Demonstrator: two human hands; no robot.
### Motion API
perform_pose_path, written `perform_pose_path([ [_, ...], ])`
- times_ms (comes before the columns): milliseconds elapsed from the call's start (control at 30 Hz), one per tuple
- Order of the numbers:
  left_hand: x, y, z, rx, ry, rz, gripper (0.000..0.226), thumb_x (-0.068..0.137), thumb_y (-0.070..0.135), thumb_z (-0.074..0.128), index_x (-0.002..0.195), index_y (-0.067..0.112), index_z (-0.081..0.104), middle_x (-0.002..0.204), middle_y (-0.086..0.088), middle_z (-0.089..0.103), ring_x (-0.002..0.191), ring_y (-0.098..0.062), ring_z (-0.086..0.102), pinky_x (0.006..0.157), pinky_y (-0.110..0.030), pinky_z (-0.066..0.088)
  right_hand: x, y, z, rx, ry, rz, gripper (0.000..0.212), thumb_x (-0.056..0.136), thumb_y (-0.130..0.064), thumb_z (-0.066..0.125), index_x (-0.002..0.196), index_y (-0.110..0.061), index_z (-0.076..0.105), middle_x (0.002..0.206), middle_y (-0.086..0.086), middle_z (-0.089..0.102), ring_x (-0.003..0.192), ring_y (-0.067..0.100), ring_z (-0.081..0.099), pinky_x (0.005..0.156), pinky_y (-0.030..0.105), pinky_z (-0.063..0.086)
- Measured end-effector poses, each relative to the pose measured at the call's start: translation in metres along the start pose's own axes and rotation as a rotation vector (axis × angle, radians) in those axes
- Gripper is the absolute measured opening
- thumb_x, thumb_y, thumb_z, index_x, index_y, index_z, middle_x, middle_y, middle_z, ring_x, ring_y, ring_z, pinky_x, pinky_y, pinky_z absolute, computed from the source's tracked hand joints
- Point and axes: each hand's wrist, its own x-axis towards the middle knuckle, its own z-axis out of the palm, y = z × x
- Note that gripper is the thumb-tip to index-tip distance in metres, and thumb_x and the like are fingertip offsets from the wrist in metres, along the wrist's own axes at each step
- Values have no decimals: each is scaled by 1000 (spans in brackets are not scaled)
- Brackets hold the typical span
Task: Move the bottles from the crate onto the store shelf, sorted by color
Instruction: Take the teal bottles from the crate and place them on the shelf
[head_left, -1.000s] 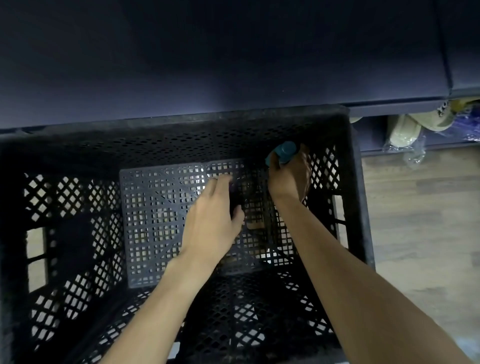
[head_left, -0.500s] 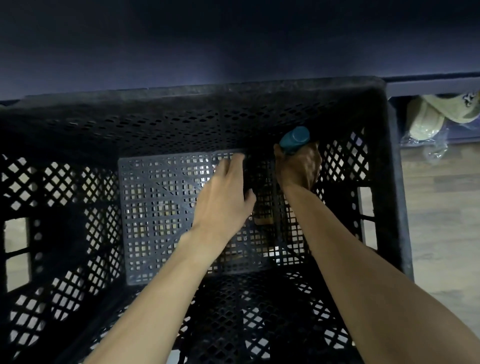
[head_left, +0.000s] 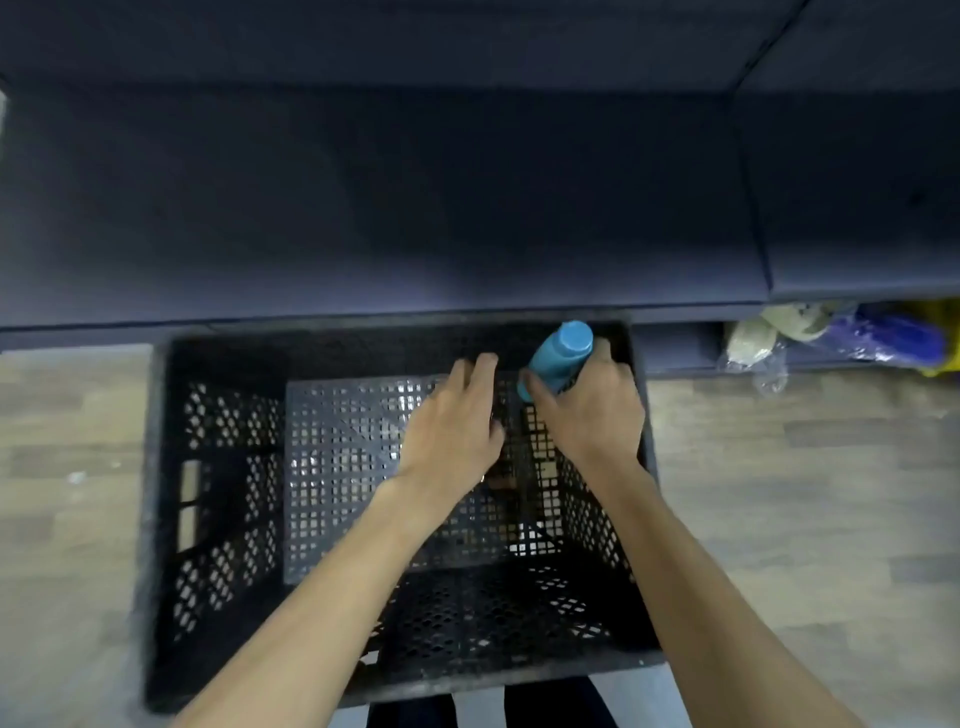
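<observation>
A black lattice crate (head_left: 161, 467) stands on the floor in front of the dark blue store shelf (head_left: 415, 208). My right hand (head_left: 597, 410) is closed around a blue bottle (head_left: 558, 356), held tilted at the crate's far right corner, with its cap near rim height. My left hand (head_left: 452, 426) reaches into the crate just left of it, fingers stretched forward over a dark object with a brown patch (head_left: 498, 480). The hand hides most of that object, so I cannot tell whether it is gripped.
A grey perforated panel (head_left: 337, 467) lines the crate's bottom. Wood-pattern floor (head_left: 805, 493) surrounds the crate. On the low shelf at right lie bagged goods (head_left: 753, 338) and a blue package (head_left: 893, 332). The shelf's top surface above the crate is bare and dark.
The blue bottle has risen in my right hand from deep in the crate to rim height. My left hand rose with it. The view pulled back, showing more shelf and floor.
</observation>
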Motion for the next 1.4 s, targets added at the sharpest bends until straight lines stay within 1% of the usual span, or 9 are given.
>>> perform_pose_path([
  [100, -18, 22, -49, -9, 18, 1, 62, 89, 21, 58, 144, 15, 28, 126, -6, 47, 107, -25, 58, 82, -33, 47, -18, -25, -51, 15, -57, -4, 58, 77, -51, 74, 113, -12, 49, 107, 7, 64, 99, 28, 61, 74, 33, 46],
  [167, -40, 42, -93, 11, 47, 24, 61, 89, 23, 59, 142, 15, 30, 126, -5, 47, 110, -25, 56, 83, -33, 47, -37, -52, -99, 39, -31, -32, 55, 78, -50, 73, 109, -14, 46, 105, 7, 65, 97, 29, 63, 70, 32, 44],
  [300, -79, 74, -164, 14, 127, 51, 58, 89, 28, 60, 139, 16, 33, 125, -2, 48, 110, -23, 55, 80, -34, 48, -71, -101, -180, 106, 32, -141, 50, 82, -45, 70, 104, -24, 30, 105, 4, 63, 94, 28, 62, 66, 30, 38],
  [467, -111, 99, -249, -91, 369, 161, 49, 87, 22, 64, 132, 15, 46, 112, 1, 55, 96, -16, 59, 78, -25, 46, -104, -146, -266, 146, 213, -315, 54, 81, -49, 70, 108, -19, 33, 95, 2, 62, 85, 26, 62, 61, 32, 43],
  [633, -122, 139, -337, -8, 580, 320, 50, 86, 24, 65, 131, 14, 48, 113, 1, 58, 99, -18, 61, 77, -33, 54, -125, -191, -350, 171, 364, -411, 56, 81, -52, 68, 110, -19, 33, 98, 3, 64, 88, 28, 63, 63, 33, 43],
  [800, -136, 183, -415, 49, 737, 463, 47, 86, 28, 62, 129, 16, 48, 110, 3, 57, 97, -17, 61, 72, -35, 54, -139, -230, -438, 223, 522, -485, 56, 83, -54, 64, 110, -18, 31, 97, 3, 63, 88, 29, 63, 67, 36, 48],
  [1000, -151, 233, -504, 113, 920, 580, 45, 86, 31, 58, 128, 19, 46, 112, 3, 57, 100, -20, 61, 75, -41, 53, -147, -273, -536, 225, 721, -608, 55, 86, -53, 61, 110, -15, 31, 97, 10, 63, 90, 35, 60, 71, 42, 49],
  [1200, -158, 260, -547, 163, 1049, 598, 42, 88, 30, 60, 126, 20, 47, 105, 5, 59, 96, -18, 62, 70, -40, 53, -132, -298, -581, 252, 767, -617, 54, 87, -52, 62, 105, -13, 30, 100, 10, 63, 89, 35, 61, 73, 44, 52],
  [1400, -147, 262, -543, 181, 1046, 558, 41, 87, 32, 61, 124, 21, 48, 102, 6, 59, 93, -17, 62, 67, -38, 54, -92, -311, -586, 216, 693, -529, 57, 88, -49, 62, 113, -8, 31, 104, 15, 61, 93, 38, 61, 71, 39, 47],
])
